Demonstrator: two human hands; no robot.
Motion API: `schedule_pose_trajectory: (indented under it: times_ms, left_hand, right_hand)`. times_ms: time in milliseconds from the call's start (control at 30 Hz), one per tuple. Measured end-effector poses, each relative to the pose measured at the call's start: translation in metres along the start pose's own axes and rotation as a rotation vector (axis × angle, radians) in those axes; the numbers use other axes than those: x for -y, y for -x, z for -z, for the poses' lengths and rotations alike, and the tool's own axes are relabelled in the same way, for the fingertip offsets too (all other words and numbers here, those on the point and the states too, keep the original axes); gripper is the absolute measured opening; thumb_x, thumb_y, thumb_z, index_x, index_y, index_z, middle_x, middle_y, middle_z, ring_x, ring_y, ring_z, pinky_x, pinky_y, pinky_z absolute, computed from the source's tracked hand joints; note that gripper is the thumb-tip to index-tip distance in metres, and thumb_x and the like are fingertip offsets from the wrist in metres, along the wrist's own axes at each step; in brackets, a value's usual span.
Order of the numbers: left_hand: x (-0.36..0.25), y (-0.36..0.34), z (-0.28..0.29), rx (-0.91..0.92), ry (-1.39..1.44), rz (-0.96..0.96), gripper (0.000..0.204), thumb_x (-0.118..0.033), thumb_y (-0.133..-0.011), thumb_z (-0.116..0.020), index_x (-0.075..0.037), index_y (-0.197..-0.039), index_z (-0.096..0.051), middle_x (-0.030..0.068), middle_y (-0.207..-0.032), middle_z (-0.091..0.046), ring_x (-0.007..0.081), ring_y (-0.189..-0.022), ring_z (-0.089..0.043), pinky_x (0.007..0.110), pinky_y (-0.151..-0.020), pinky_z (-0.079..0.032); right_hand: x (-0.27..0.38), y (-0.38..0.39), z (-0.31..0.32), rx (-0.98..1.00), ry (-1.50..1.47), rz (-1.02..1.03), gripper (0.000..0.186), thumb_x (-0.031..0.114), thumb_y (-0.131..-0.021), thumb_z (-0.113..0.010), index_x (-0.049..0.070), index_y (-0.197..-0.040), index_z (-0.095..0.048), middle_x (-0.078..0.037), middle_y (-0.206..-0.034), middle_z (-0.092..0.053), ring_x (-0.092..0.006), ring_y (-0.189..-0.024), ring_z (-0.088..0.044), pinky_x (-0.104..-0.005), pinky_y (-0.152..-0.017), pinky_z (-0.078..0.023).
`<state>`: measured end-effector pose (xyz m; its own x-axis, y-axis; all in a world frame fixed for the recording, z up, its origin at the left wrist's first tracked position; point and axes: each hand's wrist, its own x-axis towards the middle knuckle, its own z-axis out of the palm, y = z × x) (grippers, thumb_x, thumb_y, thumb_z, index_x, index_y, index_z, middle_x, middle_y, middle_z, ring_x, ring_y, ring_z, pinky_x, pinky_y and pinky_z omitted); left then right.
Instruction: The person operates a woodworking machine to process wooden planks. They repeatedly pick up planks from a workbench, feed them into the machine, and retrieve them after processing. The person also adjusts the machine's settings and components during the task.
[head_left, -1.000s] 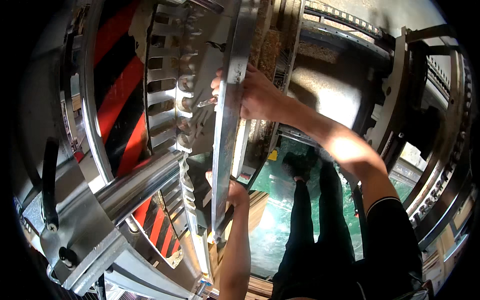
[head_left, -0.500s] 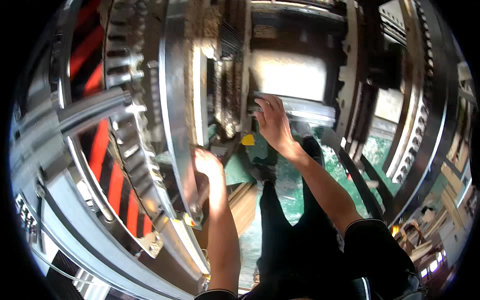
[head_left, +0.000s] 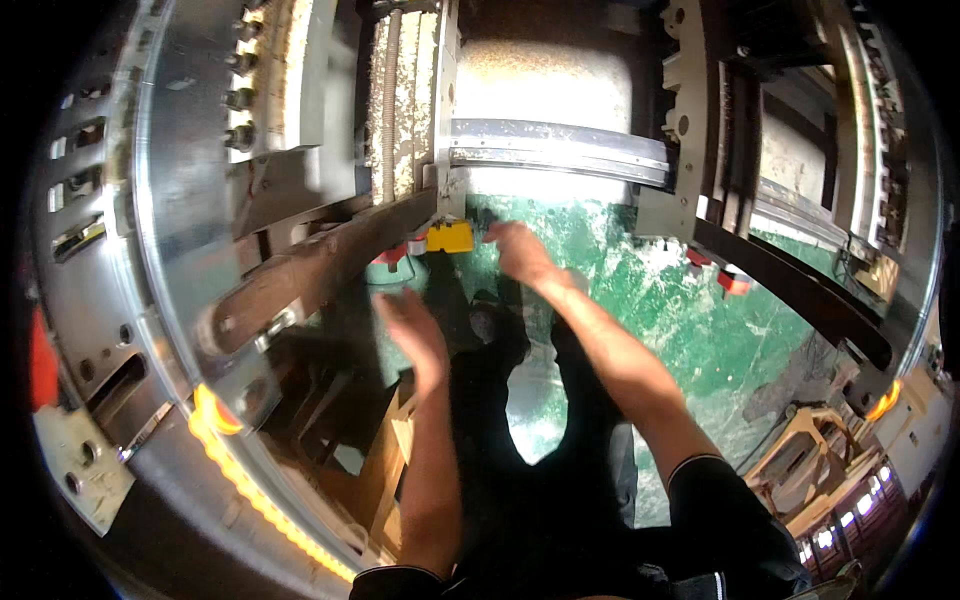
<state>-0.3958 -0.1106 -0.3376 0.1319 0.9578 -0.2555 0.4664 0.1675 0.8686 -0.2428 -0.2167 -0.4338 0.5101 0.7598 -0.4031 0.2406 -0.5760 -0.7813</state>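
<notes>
My left hand [head_left: 414, 335] hangs over the dark machine base, fingers loosely stretched out and slightly blurred, with nothing seen in it. Beyond it, a red knob-like part [head_left: 391, 257] and a yellow block [head_left: 450, 237] sit at the end of a brown bar [head_left: 310, 265]. My right hand [head_left: 522, 252] is in the air above the green floor, just right of the yellow block and apart from it. Motion smears its fingers, which look curled; I see no object in it. A silver metal rail [head_left: 560, 145] crosses between the uprights ahead.
Tall metal machine frames flank me, the left one carrying a glowing yellow light strip [head_left: 265, 495]. Another dark bar [head_left: 790, 285] slants across at the right, near red parts [head_left: 735, 284]. Wooden pieces [head_left: 805, 470] lie at the lower right. Green floor [head_left: 640, 330] spreads below.
The view has shifted, bringing the brown bar, yellow block and rail into plainer sight. My left hand has come away from the metal edge, and my right hand has come away from the rail.
</notes>
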Motion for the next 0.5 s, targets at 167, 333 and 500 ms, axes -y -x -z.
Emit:
schedule_pose_trajectory:
  times_ms: [167, 333, 500]
  left_hand:
    - [0.024, -0.113, 0.021, 0.125, 0.408, -0.209, 0.049, -0.039, -0.096, -0.04, -0.005, -0.13, -0.041, 0.01, -0.13, -0.046, 0.0199, -0.12, -0.042, 0.035, -0.105, -0.028]
    - [0.027, -0.159, 0.009, 0.323, 0.732, -0.182, 0.054, -0.043, -0.095, -0.037, -0.003, -0.132, -0.039, 0.0122, -0.13, -0.047, 0.0277, -0.117, -0.047, 0.043, -0.106, -0.031]
    - [0.036, -0.17, -0.016, 0.035, 0.573, -0.342, 0.062, -0.051, -0.095, -0.027, -0.006, -0.137, -0.032, 0.0156, -0.141, -0.033, 0.0293, -0.13, -0.033, 0.045, -0.111, -0.019]
  right_hand:
    - [-0.049, -0.047, -0.13, 0.287, -0.02, -0.108, 0.036, 0.01, -0.08, -0.055, 0.004, -0.115, -0.055, -0.016, -0.1, -0.063, -0.0323, -0.084, -0.061, -0.0398, -0.079, -0.048]
    - [-0.085, -0.106, -0.241, 0.278, -0.658, -0.148, 0.047, 0.028, -0.084, -0.058, 0.005, -0.124, -0.047, -0.009, -0.093, -0.06, -0.0132, -0.074, -0.054, -0.03, -0.064, -0.048]
    - [-0.056, -0.127, -0.26, 0.134, -1.325, -0.32, 0.035, 0.032, -0.089, -0.052, 0.017, -0.12, -0.048, -0.002, -0.107, -0.056, -0.0162, -0.089, -0.057, -0.0367, -0.066, -0.052]
